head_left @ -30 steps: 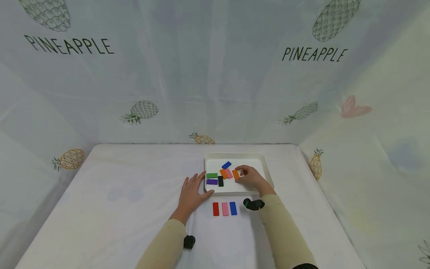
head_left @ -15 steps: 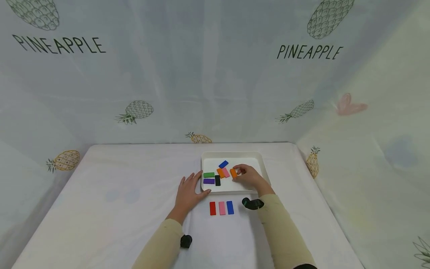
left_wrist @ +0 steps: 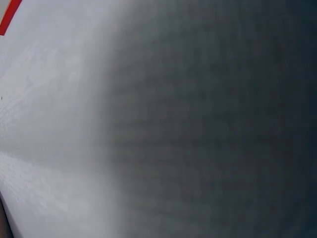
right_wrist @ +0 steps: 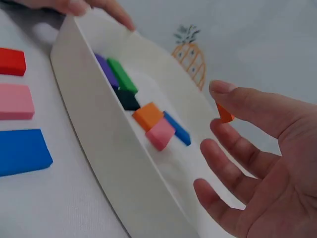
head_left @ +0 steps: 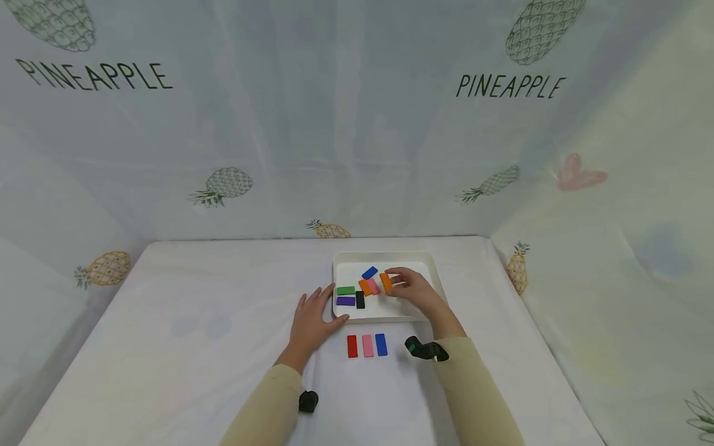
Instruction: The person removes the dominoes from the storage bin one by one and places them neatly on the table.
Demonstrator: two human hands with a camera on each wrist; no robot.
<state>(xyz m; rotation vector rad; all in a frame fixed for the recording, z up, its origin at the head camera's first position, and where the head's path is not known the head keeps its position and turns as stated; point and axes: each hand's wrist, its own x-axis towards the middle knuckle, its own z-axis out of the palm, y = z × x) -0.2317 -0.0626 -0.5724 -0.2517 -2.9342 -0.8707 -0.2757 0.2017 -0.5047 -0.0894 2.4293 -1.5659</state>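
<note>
My right hand [head_left: 409, 287] pinches an orange block [head_left: 386, 283] between thumb and fingertips, raised over the white tray [head_left: 413, 319]. In the right wrist view the thumb and forefinger mostly hide this orange block [right_wrist: 225, 113], while the other fingers are apart from it. With fingers spread, my left hand [head_left: 309, 322] touches the tray's left rim and near left corner. Inside the tray lie a green block [head_left: 346, 290], a purple block [head_left: 345, 301], a black block [head_left: 360, 300], a second orange block [head_left: 365, 287], a pink block [head_left: 373, 285] and a blue block [head_left: 369, 272].
In front of the tray, a red block [head_left: 352, 346], another pink block [head_left: 367, 345] and another blue block [head_left: 381, 344] stand in a row on the white tablecloth [head_left: 223, 365]. A pineapple-print cloth [head_left: 346, 155] hangs behind. Blurred dark cover fills most of the left wrist view.
My right hand has lifted the orange block up from the tray floor. The left hand stays at the tray's left side. The head view has shifted slightly.
</note>
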